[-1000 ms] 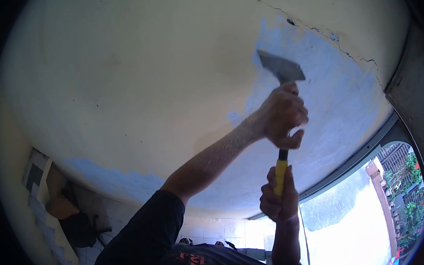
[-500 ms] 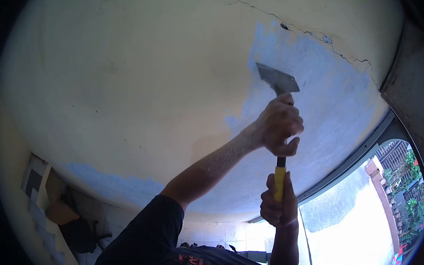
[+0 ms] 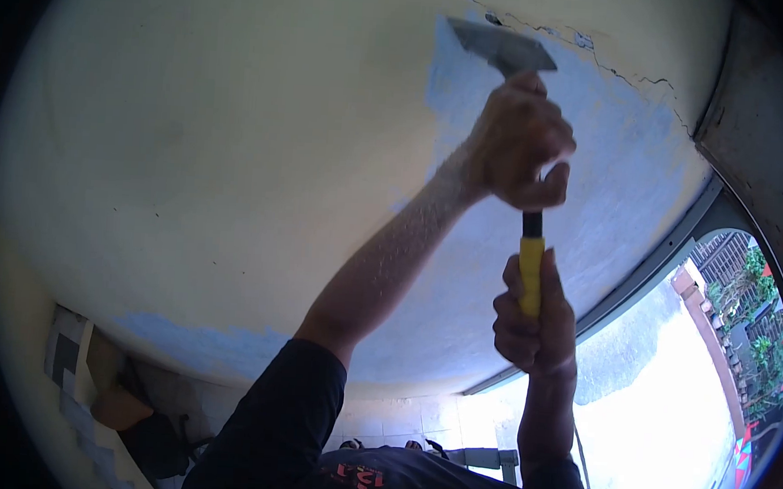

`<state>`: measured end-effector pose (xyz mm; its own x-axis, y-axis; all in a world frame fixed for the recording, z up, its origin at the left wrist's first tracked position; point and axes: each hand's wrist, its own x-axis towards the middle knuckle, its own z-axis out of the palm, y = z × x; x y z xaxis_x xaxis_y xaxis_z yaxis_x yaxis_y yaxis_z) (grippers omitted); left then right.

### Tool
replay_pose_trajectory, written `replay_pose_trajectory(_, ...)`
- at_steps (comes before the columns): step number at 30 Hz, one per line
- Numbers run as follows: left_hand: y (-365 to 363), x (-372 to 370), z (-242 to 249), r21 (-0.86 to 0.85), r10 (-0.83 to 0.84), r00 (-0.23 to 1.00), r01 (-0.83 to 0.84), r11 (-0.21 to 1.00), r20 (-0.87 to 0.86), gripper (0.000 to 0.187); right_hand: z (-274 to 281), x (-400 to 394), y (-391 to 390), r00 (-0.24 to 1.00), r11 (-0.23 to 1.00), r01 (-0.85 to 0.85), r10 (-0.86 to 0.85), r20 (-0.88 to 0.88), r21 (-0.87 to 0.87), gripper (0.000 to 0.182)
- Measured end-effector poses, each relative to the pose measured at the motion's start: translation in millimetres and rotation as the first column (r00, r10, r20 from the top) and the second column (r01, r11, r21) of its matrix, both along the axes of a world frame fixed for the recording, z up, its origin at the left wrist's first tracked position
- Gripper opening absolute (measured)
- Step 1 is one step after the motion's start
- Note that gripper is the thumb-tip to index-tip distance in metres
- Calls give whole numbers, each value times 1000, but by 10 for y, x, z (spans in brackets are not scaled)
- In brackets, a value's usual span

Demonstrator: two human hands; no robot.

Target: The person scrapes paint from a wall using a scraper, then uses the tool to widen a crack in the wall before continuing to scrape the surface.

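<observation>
A long-handled scraper is in both hands. Its wide grey blade lies at the upper left edge of a blue patch on the cream wall, just under a crack; motion blurs it a little. My left hand is closed around the shaft just below the blade, and pale dust coats that forearm. Lower down, my right hand wraps around the yellow grip, with a black stretch of shaft showing between the hands.
Cracks and a small hole run along the wall's top. A second blue strip lies low on the left. On the right is a bright opening with a frame and plants beyond. Dark objects stand at lower left.
Both hands and the scraper have moved up the wall, bringing the blade closer to the crack and hole. The view has shifted slightly. The grip of both hands looks the same.
</observation>
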<state>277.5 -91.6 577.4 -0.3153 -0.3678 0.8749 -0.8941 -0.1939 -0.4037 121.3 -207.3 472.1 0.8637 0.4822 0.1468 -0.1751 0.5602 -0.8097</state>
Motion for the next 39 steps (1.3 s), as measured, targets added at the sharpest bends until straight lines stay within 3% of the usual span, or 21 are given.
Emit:
replay_pose_trajectory(4,-28,-54,-148,-5,-24,999,24,1000,-41,21,-62,-86,-2,999,999,-4,5,42,-33,47)
replay_pose_trajectory(6,-55,-86,-478,19,17,997,-16,1000,-73,20,-316,-181,-12,992,990,-86,96,-84,107,47)
replay_pose_trajectory(8,-6,-146,-616,71,-8,989,19,997,-144,22,-454,-199,3,984,991,-73,90,-153,113,48)
replay_pose_trajectory(16,7,-26,39,29,-7,999,8,1000,-46,22,15,71,37,999,998,-26,24,31,63,47)
replay_pose_trajectory(22,-4,-74,-7,-11,-67,993,66,998,-99,20,7,-42,106,1000,994,-23,21,20,105,48)
replay_pose_trajectory(26,1,-81,-151,45,-10,996,14,999,-86,19,-155,-75,106,997,984,-55,63,-41,168,48)
replay_pose_trajectory(28,-23,-46,-91,58,7,995,-1,998,-103,19,-97,3,97,999,990,-43,41,19,134,48)
replay_pose_trajectory(30,-46,-9,102,11,56,998,-56,998,43,18,21,101,34,997,987,-62,55,50,150,47)
replay_pose_trajectory(35,-56,-35,74,21,58,998,-58,998,-4,19,11,139,-26,990,990,-84,70,120,117,46)
replay_pose_trajectory(38,-31,-291,-255,6,11,997,-11,1000,77,22,-478,11,-125,992,999,-21,15,125,43,48)
replay_pose_trajectory(39,-11,-413,-463,17,-39,998,38,999,50,21,-681,-45,-152,978,993,88,-71,194,-80,48)
